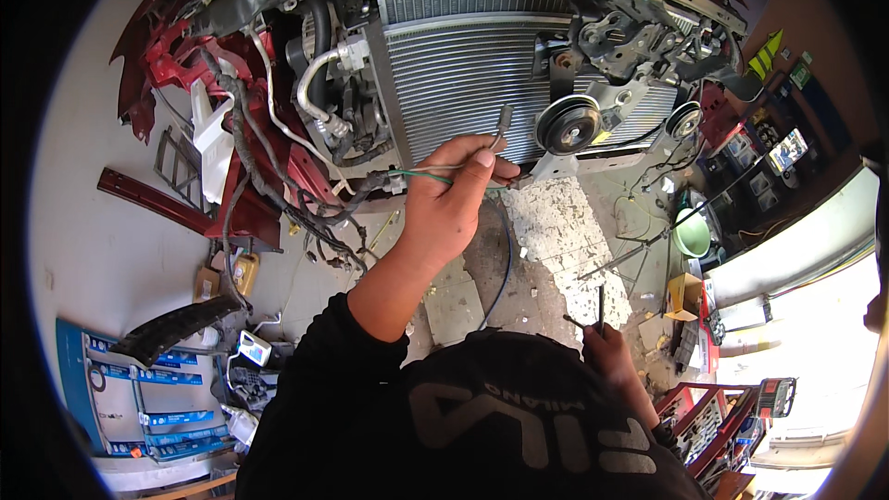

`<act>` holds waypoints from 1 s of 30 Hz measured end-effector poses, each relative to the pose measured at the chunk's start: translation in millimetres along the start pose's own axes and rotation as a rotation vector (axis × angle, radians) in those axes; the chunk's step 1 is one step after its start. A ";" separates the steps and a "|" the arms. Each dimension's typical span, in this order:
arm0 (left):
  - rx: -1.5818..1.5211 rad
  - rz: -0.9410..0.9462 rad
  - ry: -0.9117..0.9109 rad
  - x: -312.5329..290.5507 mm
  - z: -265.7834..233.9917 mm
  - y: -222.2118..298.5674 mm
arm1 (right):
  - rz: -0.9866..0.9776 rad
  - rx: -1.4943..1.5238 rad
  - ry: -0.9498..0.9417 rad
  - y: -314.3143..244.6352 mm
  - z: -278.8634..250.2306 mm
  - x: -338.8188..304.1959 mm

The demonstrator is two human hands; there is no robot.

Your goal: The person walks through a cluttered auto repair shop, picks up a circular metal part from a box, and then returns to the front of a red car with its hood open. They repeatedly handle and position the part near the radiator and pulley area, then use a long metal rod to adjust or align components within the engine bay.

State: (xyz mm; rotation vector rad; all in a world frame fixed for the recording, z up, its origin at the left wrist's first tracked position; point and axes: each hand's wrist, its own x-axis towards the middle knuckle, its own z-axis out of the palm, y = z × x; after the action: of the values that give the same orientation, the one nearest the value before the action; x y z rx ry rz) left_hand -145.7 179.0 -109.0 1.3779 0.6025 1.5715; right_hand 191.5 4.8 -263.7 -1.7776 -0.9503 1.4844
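My left hand [454, 190] is raised in front of the car's radiator [454, 65], its thumb and fingers pinched on thin wires [426, 169], one green and one pale. A small grey connector [506, 117] sticks up past the fingertips on a short wire end. To the left, the wires run into a dark taped wiring harness [356, 199] that hangs from the car's front. Lower and to the right, my right hand [607, 352] is closed round a dark tool with two slim arms [600, 307]. Its exact kind is too small to tell.
A black pulley [569, 125] on a bracket juts out right of my left hand. Loose harness branches hang at the left beside red body parts [194, 204]. A green basin [691, 235], a yellow box [683, 296] and a red tool chest [708, 417] stand at the right.
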 end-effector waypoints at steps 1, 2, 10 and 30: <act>0.007 -0.004 -0.009 2.0 -0.2 0.8 | 0.009 0.001 0.013 -0.4 0.6 -1.2; 0.000 -0.013 -0.013 2.9 -0.4 1.1 | 0.009 0.008 0.014 -3.1 0.4 -4.5; -0.040 -0.011 0.000 7.9 -1.6 -6.4 | -0.485 -0.614 -0.232 -142.1 -10.3 -87.5; 0.033 0.049 -0.046 18.9 -8.7 -8.1 | -1.066 -0.516 -0.528 -285.7 25.9 -162.4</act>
State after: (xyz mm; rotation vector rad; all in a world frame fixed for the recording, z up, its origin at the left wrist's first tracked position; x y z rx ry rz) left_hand -150.3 200.9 -108.7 1.4590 0.5733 1.5706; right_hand 110.9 24.1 55.4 -0.7922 -2.2387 0.9982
